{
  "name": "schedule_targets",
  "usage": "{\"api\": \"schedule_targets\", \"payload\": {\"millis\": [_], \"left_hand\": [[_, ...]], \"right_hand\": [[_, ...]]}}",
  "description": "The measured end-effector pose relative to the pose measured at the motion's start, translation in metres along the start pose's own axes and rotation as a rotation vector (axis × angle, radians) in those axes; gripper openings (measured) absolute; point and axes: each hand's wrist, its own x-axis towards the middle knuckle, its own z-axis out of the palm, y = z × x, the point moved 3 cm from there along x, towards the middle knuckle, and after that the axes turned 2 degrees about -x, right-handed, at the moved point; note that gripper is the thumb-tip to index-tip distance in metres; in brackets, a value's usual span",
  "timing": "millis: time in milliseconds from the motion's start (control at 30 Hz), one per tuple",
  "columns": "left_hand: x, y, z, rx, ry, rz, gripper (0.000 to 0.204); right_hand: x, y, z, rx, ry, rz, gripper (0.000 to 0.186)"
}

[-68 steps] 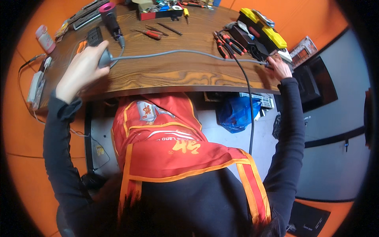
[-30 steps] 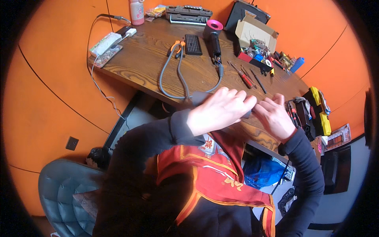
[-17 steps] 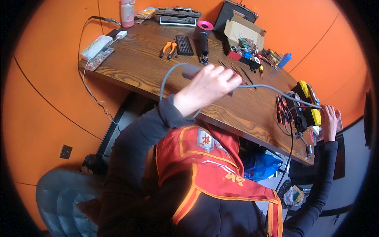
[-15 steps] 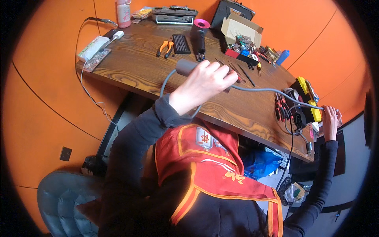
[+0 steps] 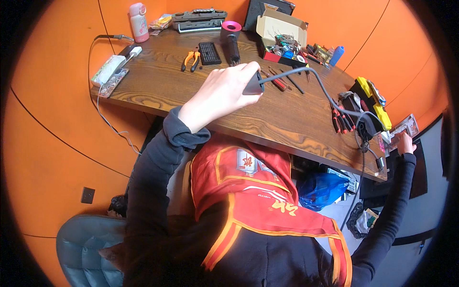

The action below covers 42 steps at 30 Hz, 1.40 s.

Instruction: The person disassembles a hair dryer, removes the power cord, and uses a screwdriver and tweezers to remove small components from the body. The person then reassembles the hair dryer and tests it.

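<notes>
My left hand (image 5: 224, 91) is wrapped around a dark grey cable unit (image 5: 253, 84), held over the table's near left-middle. A grey cable (image 5: 321, 83) leaves that unit and arcs to the right, over a tangle of cords beside the tool box. At the far right, beyond that box, my right hand (image 5: 406, 143) is small, with bent fingers; whatever it grips I cannot make out. Just behind my left hand stands a hair dryer (image 5: 231, 45) with a pink ring. Screwdrivers (image 5: 279, 82) lie beside the held unit, and red-handled pliers (image 5: 338, 119) beside the tool box.
Along the wooden table (image 5: 143, 83) are orange pliers (image 5: 191, 60), a black keypad-like part (image 5: 209, 53), a pink bottle (image 5: 139, 22), a power strip (image 5: 108, 71), a parts box (image 5: 281, 33) and a yellow-black tool box (image 5: 370, 103). A chair (image 5: 86, 244) stands lower left.
My left hand has risen and shifted left, turning the unit's end rightward. My right hand has moved outward beyond the tool box, and the cable no longer visibly runs straight to it.
</notes>
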Motion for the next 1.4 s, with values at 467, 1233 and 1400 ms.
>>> {"api": "schedule_targets", "payload": {"millis": [467, 1233, 1400], "left_hand": [[0.006, 0.053, 0.023, -0.054, -0.021, 0.380, 0.052], [-0.039, 0.051, 0.103, -0.055, 0.025, 0.276, 0.062], [-0.096, 0.067, 0.090, -0.484, 0.192, -0.237, 0.058]], "right_hand": [[-0.181, -0.292, -0.144, 0.932, -0.088, -1.066, 0.019], [-0.226, -0.304, -0.049, 1.851, -1.159, -0.496, 0.023], [-0.225, -0.289, -0.045, 2.055, -1.067, -0.321, 0.024]]}}
